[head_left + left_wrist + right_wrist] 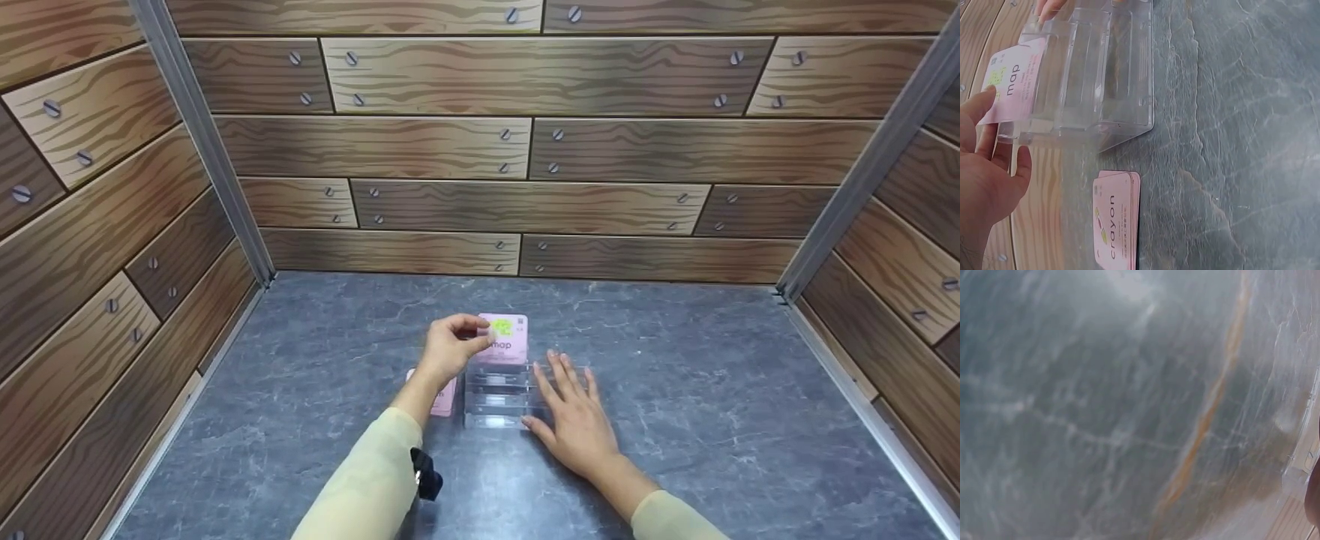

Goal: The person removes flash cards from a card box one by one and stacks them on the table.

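In the head view my left hand pinches a pink "map" card between thumb and fingers. The card stands upright in the rearmost slot of a clear plastic tiered card rack. From the left wrist, the card shows its lower edge at the rack, with the hand at its side. My right hand lies with fingers spread and straight against the rack's right side. Only a dark sliver of the right hand shows in the right wrist view.
Left of the rack lies a small stack of pink cards, a "crayon" card on top, partly hidden by my left forearm in the head view. The grey marbled table is bordered by wood-patterned walls at the back and sides.
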The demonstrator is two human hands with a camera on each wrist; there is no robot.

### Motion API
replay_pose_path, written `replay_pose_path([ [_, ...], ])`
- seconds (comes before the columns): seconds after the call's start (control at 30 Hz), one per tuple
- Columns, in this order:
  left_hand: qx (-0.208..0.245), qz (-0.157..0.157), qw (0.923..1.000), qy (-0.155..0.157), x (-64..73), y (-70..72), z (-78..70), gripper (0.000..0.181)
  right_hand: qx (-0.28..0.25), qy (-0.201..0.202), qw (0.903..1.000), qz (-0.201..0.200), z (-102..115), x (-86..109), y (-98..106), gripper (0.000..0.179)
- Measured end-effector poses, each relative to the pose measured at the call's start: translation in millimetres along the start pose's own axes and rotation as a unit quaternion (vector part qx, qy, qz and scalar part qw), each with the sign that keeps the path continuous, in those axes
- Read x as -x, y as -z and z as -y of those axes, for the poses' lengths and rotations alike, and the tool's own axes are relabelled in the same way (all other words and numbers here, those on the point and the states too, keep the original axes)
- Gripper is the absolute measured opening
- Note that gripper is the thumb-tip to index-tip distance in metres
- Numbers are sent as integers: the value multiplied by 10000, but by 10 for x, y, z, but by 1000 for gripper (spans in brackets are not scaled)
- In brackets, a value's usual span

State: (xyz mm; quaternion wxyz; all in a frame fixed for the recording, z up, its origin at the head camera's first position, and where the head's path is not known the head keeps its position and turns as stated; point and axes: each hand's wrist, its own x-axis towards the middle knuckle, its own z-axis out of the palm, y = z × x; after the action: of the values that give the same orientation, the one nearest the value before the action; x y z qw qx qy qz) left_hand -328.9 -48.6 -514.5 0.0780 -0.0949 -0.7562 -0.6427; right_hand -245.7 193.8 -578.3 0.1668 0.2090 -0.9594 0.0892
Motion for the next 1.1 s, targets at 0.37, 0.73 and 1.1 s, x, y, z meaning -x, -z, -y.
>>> replay_pose_path([
  [0.37, -187, -94, 9998, -7, -25, -17, 18, 19, 5, -53, 9999, 110, 4, -14, 10, 86],
  [0.73, -354, -135, 9993, -3, -31, -37, 29, 18, 37, -50, 9999, 79, -12, -3, 10, 85],
  [1.1, -349, -132, 9993, 6, -33, -28, 28, 17, 52, -44, 10000, 72, -16, -21, -14, 85],
])
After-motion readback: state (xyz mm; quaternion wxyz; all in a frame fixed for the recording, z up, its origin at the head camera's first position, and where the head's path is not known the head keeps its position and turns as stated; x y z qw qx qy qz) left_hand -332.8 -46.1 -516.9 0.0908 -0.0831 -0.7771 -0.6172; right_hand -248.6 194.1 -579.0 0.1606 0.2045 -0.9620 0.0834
